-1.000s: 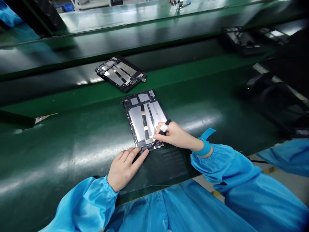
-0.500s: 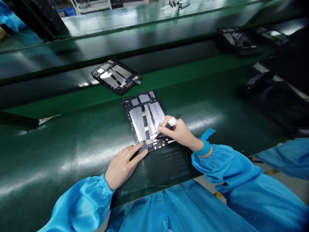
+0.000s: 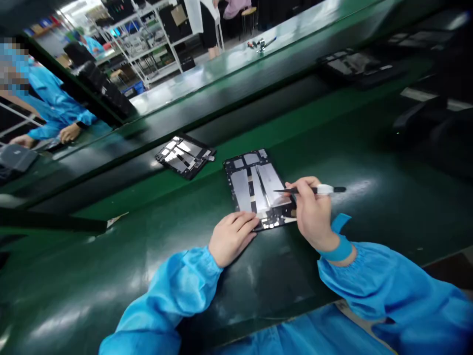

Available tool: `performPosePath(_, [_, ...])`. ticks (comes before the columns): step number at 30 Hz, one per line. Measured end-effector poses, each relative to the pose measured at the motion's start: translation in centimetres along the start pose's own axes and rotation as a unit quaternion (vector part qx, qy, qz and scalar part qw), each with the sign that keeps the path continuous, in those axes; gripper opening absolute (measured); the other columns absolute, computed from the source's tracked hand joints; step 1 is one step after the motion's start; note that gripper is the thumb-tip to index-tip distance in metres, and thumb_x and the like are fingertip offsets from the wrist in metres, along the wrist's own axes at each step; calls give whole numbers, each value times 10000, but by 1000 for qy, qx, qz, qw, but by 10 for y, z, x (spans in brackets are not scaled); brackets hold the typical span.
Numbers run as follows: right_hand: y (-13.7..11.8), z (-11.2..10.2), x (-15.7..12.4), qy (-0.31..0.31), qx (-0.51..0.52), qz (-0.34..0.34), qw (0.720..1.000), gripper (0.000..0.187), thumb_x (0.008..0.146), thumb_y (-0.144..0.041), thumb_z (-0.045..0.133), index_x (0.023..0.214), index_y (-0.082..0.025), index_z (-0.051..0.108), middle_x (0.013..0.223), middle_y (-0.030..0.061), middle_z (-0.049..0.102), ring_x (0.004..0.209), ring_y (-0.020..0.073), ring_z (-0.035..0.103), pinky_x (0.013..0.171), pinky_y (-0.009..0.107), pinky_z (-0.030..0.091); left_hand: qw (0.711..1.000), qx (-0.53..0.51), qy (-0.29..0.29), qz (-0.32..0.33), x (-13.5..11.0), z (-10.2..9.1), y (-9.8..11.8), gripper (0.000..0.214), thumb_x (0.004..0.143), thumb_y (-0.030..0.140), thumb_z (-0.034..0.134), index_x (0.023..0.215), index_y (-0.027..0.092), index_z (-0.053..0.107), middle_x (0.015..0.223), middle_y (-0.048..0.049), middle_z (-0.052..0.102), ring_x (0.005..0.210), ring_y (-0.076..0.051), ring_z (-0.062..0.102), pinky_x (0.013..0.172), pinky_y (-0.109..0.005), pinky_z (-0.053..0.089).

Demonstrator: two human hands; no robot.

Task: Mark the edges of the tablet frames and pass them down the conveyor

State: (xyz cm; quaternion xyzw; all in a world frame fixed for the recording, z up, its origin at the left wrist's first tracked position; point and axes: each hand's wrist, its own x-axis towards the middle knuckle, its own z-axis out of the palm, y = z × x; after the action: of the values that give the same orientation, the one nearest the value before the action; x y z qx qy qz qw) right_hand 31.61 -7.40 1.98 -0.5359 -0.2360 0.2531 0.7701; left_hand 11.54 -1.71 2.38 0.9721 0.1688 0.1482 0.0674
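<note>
An opened tablet (image 3: 241, 190), its silver battery panels and dark ribbon cable exposed, lies on the green bench. My left hand (image 3: 232, 237) holds its near-left corner, fingers on top and thumb along the near edge. In my right hand (image 3: 314, 217) are slim black tweezers (image 3: 338, 189) with a white band round the middle. They lie nearly level over the right battery panel, dark tip pointing left. That hand is closed beside the tablet's near-right corner; a blue band (image 3: 338, 250) circles the wrist.
A second opened tablet (image 3: 183, 157) lies beyond to the left, by the raised ledge. More dark devices (image 3: 354, 66) sit at the far right. A dark post (image 3: 55, 220) juts in from the left. Across the bench a co-worker in blue (image 3: 55, 93) handles something grey.
My right hand has lifted the tweezers off the tablet's near end and turned them nearly level. My left fingers have drawn together at the corner. The view has tilted up and shifted.
</note>
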Motion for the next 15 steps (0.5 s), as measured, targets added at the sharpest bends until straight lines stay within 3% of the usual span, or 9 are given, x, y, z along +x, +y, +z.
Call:
performPosePath(2, [0, -3, 1, 0, -54, -79, 995, 129, 899, -336, 573, 850, -218, 592, 810, 8, 622, 723, 157, 625, 691, 303, 508, 999, 6, -24, -38, 36, 9, -18, 319, 958, 349, 533, 1238, 210, 596, 1267, -52, 637, 1132, -200, 567, 945, -343, 488])
performPosePath(4, [2, -4, 0, -44, -114, -124, 985, 118, 919, -321, 552, 907, -221, 612, 852, 23, 630, 763, 171, 619, 725, 318, 506, 996, 21, -19, -79, 77, 18, -44, 317, 943, 333, 559, 1237, 222, 599, 1285, -62, 624, 1146, -223, 558, 939, -375, 474])
performPosePath(7, [8, -2, -2, -152, -178, -137, 963, 109, 929, -294, 537, 937, -220, 616, 872, 33, 629, 812, 187, 615, 744, 323, 500, 987, 39, 15, -157, 133, 27, -91, 329, 940, 232, 549, 1264, 188, 586, 1337, -114, 582, 1220, -255, 517, 1016, -429, 405])
performPosePath(9, [12, 0, -1, -203, -201, -126, 950, 109, 931, -287, 532, 935, -216, 615, 877, 42, 628, 827, 192, 614, 744, 319, 497, 975, 43, 40, -213, 153, 26, -120, 349, 928, 182, 547, 1275, 170, 583, 1372, -131, 552, 1262, -273, 490, 1064, -452, 351])
performPosePath(12, [16, 4, -1, -232, -202, -97, 947, 112, 931, -290, 528, 932, -216, 611, 878, 49, 631, 813, 192, 618, 728, 312, 494, 951, 40, 88, -295, 144, 11, -155, 423, 893, 264, 619, 1299, 157, 565, 1411, -141, 514, 1315, -295, 442, 1119, -453, 286])
performPosePath(15, [19, 9, -3, -261, -187, -68, 945, 114, 925, -293, 528, 926, -220, 615, 867, 45, 631, 792, 188, 615, 712, 304, 489, 903, 30, 150, -401, 94, -20, -183, 396, 897, 333, 603, 1243, 140, 592, 1362, -154, 545, 1310, -289, 451, 1123, -420, 303])
